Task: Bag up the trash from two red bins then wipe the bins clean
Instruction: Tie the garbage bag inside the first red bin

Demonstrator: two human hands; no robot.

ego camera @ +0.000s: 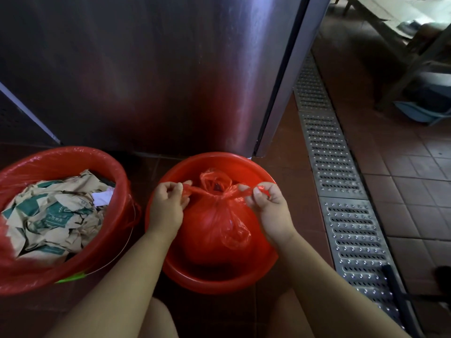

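The person's bare knees (158, 320) show at the near edge of the tiled floor (402, 191). Ahead, the left hand (167, 206) pinches one twisted ear of the red trash bag (212, 225), and the right hand (266, 206) pinches the other, pulling outward over a knot. The bag sits inside the right red bin (210, 284). Just beside it, the left red bin (105, 247) holds crumpled brown paper (53, 215). Behind both stands a steel cabinet (170, 69), and a metal drain grate (341, 191) runs along the floor's right side.
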